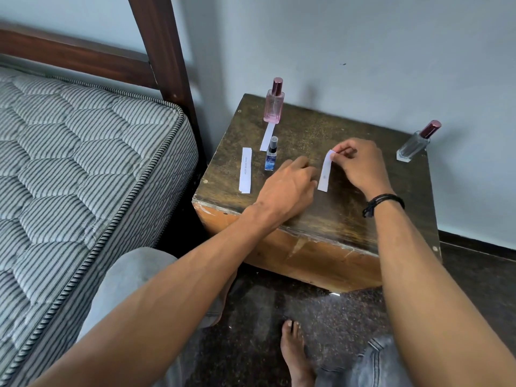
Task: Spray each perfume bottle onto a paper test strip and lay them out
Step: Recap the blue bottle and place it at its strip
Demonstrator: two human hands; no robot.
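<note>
Head view, worn wooden table (pixel 349 219), mattress (pixel 83 152) beside

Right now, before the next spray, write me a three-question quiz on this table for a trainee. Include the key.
1. True or false: the right hand pinches the top end of a paper strip.
2. Which bottle stands nearest the left hand? A) the pink one B) the blue one C) the clear one
3. Fill in: a loose strip lies flat in front of the ___ bottle.
Key: 1 true. 2 B, the blue bottle. 3 pink, meaning the pink bottle.
</note>
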